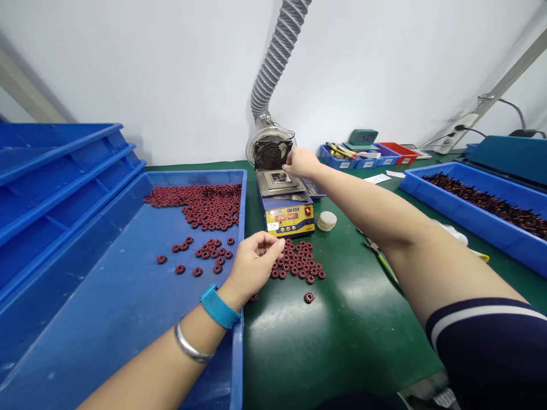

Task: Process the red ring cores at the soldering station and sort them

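My right hand [301, 163] is over the back right of a solder pot [289, 221] with a yellow front panel and red digits. Its fingers are pinched together; what they hold, if anything, is hidden. Beneath it lies the pot's small square of shiny metal [281, 177]. My left hand [256, 263] hovers near the blue tray's right edge, thumb and fingertips closed; I cannot make out anything in them. Just beyond and right of it, a cluster of small red and black wound ring cores [299, 259] lies on the green table. One ring core [309, 297] sits apart, nearer me.
A large blue tray [106, 296] on the left holds many more ring cores [209, 205]. Stacked blue trays [64, 171] stand beyond. A fan [272, 155] and grey hose [277, 62] rise behind the pot. Right are a round whitish block [327, 221], green-handled pliers [384, 265] and another filled tray [474, 219].
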Tool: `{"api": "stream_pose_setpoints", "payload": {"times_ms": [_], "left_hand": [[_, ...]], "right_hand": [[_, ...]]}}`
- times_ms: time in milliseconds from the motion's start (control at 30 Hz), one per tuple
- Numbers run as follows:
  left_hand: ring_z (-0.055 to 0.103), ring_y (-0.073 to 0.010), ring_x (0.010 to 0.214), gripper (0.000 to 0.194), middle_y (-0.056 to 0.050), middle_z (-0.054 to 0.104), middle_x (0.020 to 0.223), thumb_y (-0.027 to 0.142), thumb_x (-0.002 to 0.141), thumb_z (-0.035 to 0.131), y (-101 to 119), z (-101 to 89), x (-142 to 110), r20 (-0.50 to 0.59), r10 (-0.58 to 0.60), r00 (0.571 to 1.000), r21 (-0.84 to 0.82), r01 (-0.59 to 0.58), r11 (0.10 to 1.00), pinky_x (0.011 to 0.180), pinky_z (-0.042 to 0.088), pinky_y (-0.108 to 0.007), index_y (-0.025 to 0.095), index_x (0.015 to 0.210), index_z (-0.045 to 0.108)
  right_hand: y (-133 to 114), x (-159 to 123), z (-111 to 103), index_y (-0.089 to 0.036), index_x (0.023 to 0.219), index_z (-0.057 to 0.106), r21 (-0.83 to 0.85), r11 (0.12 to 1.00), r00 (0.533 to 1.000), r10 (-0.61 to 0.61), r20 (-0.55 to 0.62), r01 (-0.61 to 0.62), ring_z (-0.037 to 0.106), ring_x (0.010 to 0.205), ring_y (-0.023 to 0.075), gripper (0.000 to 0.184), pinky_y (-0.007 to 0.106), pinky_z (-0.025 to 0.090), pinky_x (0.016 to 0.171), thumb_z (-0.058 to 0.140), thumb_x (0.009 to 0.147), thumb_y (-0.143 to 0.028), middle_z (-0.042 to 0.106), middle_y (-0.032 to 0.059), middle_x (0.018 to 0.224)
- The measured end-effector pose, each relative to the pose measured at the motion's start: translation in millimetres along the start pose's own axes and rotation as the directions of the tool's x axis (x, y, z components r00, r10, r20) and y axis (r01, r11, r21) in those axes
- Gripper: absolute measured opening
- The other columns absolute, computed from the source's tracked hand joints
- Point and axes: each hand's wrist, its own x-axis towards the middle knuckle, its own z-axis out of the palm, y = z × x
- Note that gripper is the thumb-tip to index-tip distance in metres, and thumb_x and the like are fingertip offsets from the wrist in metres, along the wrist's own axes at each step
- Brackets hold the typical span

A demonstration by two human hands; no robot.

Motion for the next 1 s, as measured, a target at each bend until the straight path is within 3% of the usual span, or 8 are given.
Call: {"api": "stream_pose_setpoints", "payload": {"times_ms": [167, 367, 433, 600, 767, 867, 933, 1000], "left_hand": [[0.059, -0.0106, 0.057, 0.025, -0.001, 0.063, 0.060, 0.038, 0.070, 0.069, -0.8, 0.7, 0.3, -0.004, -0.002, 1.000, -0.036, 0.002, 0.999, 0.056, 0.046, -0.022, 0.015, 0.070, 0.061], [0.060, -0.0109, 0.060, 0.030, -0.001, 0.064, 0.065, 0.039, 0.065, 0.077, 3.1, 2.4, -2.6, 0.006, 0.002, 1.000, -0.118, -0.002, 0.993, 0.056, 0.046, -0.023, 0.014, 0.073, 0.062], [0.060, -0.0105, 0.061, 0.034, 0.000, 0.063, 0.067, 0.038, 0.061, 0.080, 5.8, 3.5, -5.3, 0.022, -0.011, 1.000, -0.170, 0.014, 0.985, 0.057, 0.046, -0.022, 0.014, 0.076, 0.062], [0.057, -0.0086, 0.058, 0.037, 0.000, 0.064, 0.068, 0.035, 0.057, 0.083, 9.2, 11.8, -13.0, 0.081, -0.054, 0.995, -0.222, 0.071, 0.972, 0.056, 0.046, -0.022, 0.013, 0.078, 0.062], [0.054, -0.0094, 0.053, 0.026, 0.002, 0.060, 0.062, 0.033, 0.061, 0.077, 17.8, 9.9, -12.9, 0.101, -0.006, 0.995, -0.059, 0.012, 0.998, 0.054, 0.046, -0.023, 0.016, 0.068, 0.059], [0.056, -0.0119, 0.054, 0.017, 0.000, 0.064, 0.063, 0.029, 0.061, 0.074, 33.3, -26.9, -4.5, 0.116, 0.062, 0.991, 0.311, -0.096, 0.945, 0.054, 0.045, -0.023, 0.017, 0.067, 0.064], [0.056, -0.0136, 0.053, 0.013, -0.002, 0.067, 0.064, 0.028, 0.061, 0.073, 43.2, -67.6, 2.2, 0.079, 0.039, 0.996, 0.613, -0.080, 0.786, 0.052, 0.043, -0.023, 0.018, 0.068, 0.069], [0.056, -0.0155, 0.051, 0.008, -0.002, 0.066, 0.058, 0.027, 0.059, 0.072, 48.3, -111.4, 6.8, -0.071, -0.014, 0.997, 0.807, 0.066, 0.587, 0.049, 0.040, -0.023, 0.020, 0.062, 0.070]], "right_hand": [[-4.4, -20.7, -25.4, -0.012, 0.068, 0.064, 0.375, 0.926, 0.997, 0.067, -0.040, -0.047, 0.063, 0.073, 0.0190, 0.014, 0.033, 0.054, 0.076, 0.062, 0.078, -0.022, 0.066, 0.0097, 0.071], [-6.5, -99.7, -17.8, -0.016, 0.071, 0.061, 0.905, 0.413, 0.991, -0.039, 0.125, -0.098, 0.055, 0.055, 0.0092, 0.016, 0.025, 0.052, 0.058, 0.071, 0.075, -0.028, 0.065, 0.0037, 0.067], [-10.5, -139.1, -6.9, -0.017, 0.079, 0.062, 0.936, 0.349, 0.994, -0.081, 0.076, -0.043, 0.060, 0.060, 0.0109, 0.021, 0.027, 0.055, 0.061, 0.075, 0.070, -0.031, 0.067, 0.0025, 0.070], [-27.5, -217.1, 15.7, -0.020, 0.084, 0.060, 0.839, 0.441, 0.947, -0.110, -0.301, 0.318, 0.066, 0.072, 0.0145, 0.012, 0.031, 0.057, 0.071, 0.069, 0.076, -0.023, 0.068, 0.0036, 0.080], [-28.1, -238.1, 23.5, -0.022, 0.090, 0.061, 0.657, 0.542, 0.839, -0.193, -0.509, 0.524, 0.067, 0.082, 0.0180, 0.013, 0.035, 0.057, 0.076, 0.064, 0.079, -0.016, 0.069, 0.0049, 0.086], [-9.8, -248.3, 26.5, -0.023, 0.099, 0.062, 0.636, 0.572, 0.844, -0.223, -0.488, 0.519, 0.068, 0.087, 0.0206, 0.022, 0.037, 0.057, 0.078, 0.066, 0.079, -0.016, 0.070, 0.0074, 0.094], [9.0, -257.8, 30.6, -0.025, 0.100, 0.063, 0.627, 0.612, 0.863, -0.207, -0.462, 0.482, 0.068, 0.086, 0.0220, 0.024, 0.039, 0.057, 0.077, 0.067, 0.078, -0.015, 0.070, 0.0077, 0.094], [29.0, -266.4, 35.8, -0.028, 0.098, 0.064, 0.615, 0.657, 0.883, -0.181, -0.432, 0.436, 0.068, 0.082, 0.0224, 0.023, 0.039, 0.056, 0.073, 0.067, 0.078, -0.016, 0.070, 0.0071, 0.091]]}}
